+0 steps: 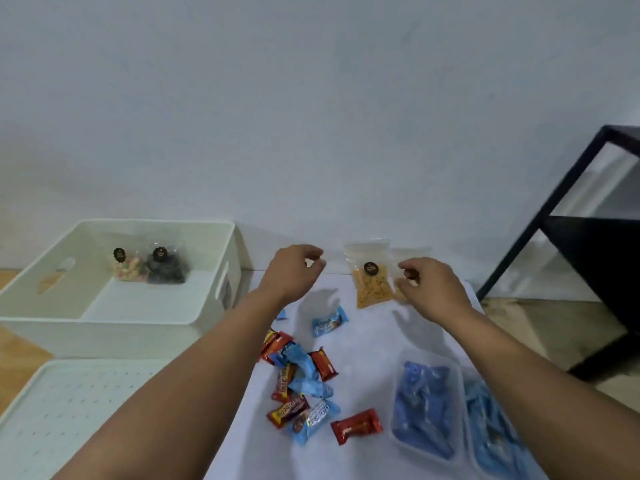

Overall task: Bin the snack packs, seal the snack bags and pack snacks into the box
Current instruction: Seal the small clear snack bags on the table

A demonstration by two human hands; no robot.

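A clear snack bag of orange sticks with a black round sticker stands at the far edge of the white table cover. Just right of it a second clear bag is mostly hidden behind my right hand, whose thumb and fingers pinch it at its dark sticker. My left hand hovers left of the orange bag, fingers curled apart and holding nothing. Loose red and blue snack packs lie in a heap between my forearms. The white box at the left holds two stickered bags, one of coloured sweets and one dark.
Two clear trays with blue packs sit at the near right, one beside the other. A white perforated lid lies in front of the box. A black shelf frame stands at the right, against the white wall.
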